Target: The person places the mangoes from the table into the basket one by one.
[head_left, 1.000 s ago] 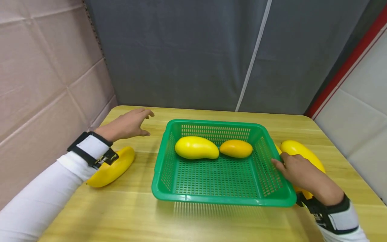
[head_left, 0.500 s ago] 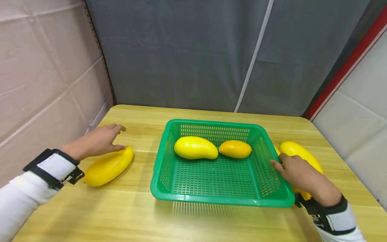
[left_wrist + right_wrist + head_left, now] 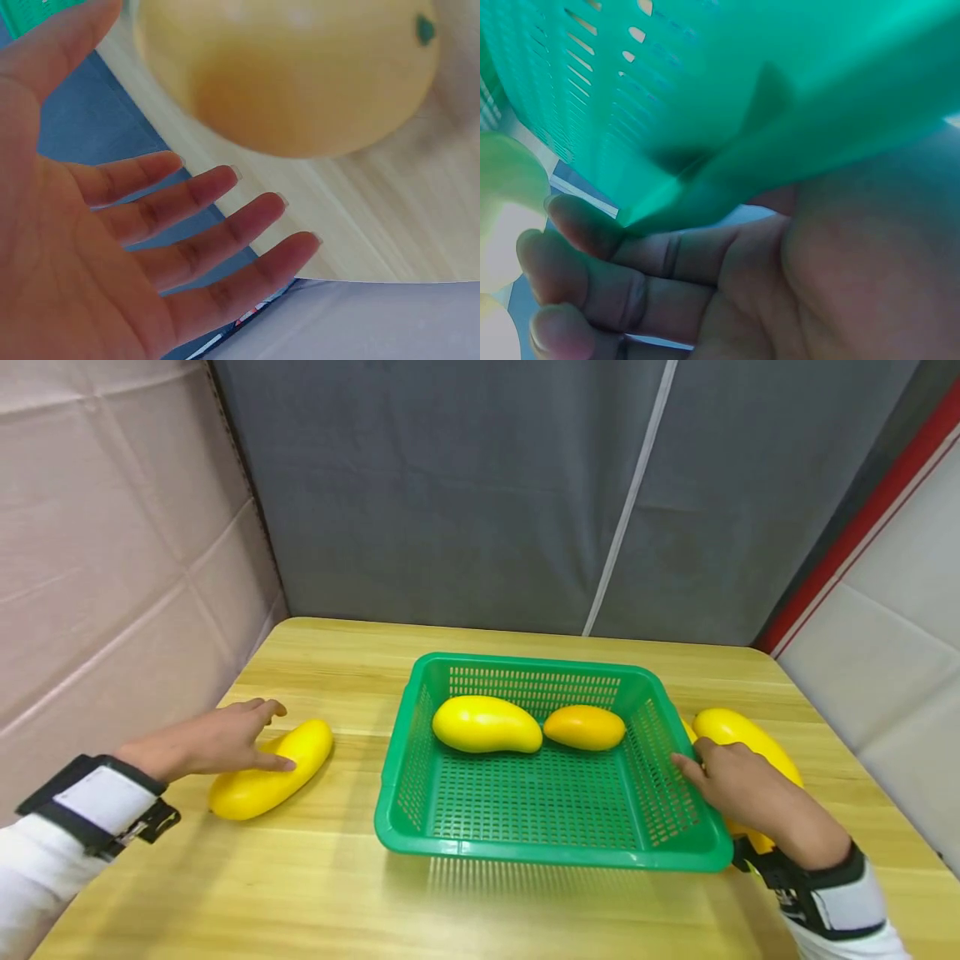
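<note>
My left hand (image 3: 217, 739) hovers over a yellow mango (image 3: 255, 797) at the left of the table, its thumb overlapping the fruit in the head view. Fingers are spread beside the mango (image 3: 285, 75) in the left wrist view, with a gap between them and its skin. My right hand (image 3: 742, 785) grips the right rim of a green plastic basket (image 3: 555, 858), thumb over the inner side. Fingers (image 3: 592, 289) lie bent below the rim in the right wrist view. Inside the basket sit a large yellow mango (image 3: 483, 725) and a smaller orange-yellow mango (image 3: 585, 728).
More yellow mangoes (image 3: 761, 745) lie right of the basket, partly hidden by my right hand. The wooden table (image 3: 337, 893) meets a grey curtain (image 3: 450, 510) at the back. Pale walls (image 3: 112, 552) stand at both sides.
My left hand has moved left and toward me, from the far side of the left mango to over it. The right hand stays on the basket rim.
</note>
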`<state>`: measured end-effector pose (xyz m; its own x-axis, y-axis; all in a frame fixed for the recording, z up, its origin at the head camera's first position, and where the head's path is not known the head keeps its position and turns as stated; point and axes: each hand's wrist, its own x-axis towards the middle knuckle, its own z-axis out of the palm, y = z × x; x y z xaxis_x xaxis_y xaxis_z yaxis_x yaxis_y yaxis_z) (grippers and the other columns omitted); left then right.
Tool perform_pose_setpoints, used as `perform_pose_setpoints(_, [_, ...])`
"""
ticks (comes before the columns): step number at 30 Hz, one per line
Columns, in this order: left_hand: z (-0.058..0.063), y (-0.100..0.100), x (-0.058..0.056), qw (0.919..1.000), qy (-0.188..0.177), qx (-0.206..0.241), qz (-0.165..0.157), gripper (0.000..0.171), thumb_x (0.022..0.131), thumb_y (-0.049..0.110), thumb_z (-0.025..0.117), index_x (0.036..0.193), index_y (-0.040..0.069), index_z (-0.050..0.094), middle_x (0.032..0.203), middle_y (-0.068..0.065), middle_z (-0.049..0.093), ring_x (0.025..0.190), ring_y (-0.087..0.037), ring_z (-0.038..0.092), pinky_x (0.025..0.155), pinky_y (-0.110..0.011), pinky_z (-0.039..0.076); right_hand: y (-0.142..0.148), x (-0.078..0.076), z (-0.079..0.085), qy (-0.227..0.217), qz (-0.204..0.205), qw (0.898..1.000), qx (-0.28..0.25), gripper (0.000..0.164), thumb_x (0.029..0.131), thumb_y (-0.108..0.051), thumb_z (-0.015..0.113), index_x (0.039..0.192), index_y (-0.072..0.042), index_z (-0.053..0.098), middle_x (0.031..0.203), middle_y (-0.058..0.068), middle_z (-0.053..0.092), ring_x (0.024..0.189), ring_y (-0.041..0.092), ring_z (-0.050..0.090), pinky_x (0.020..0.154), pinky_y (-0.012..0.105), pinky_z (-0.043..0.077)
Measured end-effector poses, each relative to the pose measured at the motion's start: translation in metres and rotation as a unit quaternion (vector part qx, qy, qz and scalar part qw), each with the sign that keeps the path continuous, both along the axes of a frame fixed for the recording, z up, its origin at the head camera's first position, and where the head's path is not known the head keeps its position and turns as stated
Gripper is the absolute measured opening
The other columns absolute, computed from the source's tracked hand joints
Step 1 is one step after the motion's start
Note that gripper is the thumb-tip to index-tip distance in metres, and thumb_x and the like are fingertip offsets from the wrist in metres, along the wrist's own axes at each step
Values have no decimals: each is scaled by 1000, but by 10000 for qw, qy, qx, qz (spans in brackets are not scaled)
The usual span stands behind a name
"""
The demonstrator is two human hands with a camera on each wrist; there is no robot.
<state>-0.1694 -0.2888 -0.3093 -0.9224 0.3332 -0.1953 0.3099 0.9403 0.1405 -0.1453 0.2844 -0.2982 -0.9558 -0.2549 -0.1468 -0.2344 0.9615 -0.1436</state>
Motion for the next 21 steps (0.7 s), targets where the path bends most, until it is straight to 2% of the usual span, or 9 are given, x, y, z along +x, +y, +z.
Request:
perform_pose_setpoints(8, [-7,1,4,9992,-370,-141,5,102,66,66,66,125,-14,41,118,-38,47,103,-45,49,85,-58,41,-1,0,-1,-61,-51,10000,-26,45,98,-41,38,90,2,50,61,3,44,56,17,45,53,33,40])
perform_pose_setpoints(14, [-8,3,5,9988,-478,-123,-67,97,65,65,68,121,-12,46,113,-33,50,97,-38,51,83,-55,43,-1,1,0,-14,-18,10000,-10,45,98,-39,39,90,3,51,60,3,43,56,17,45,53,32,40])
perform_pose_setpoints(21, [-11,1,5,9988,-412,-81,-246,93,62,61,72,116,-11,50,102,-21,54,85,-28,51,77,-49,45,-1,1,1,-4,-28,10000,23,45,98,-39,38,90,3,51,61,3,44,56,17,45,53,33,40])
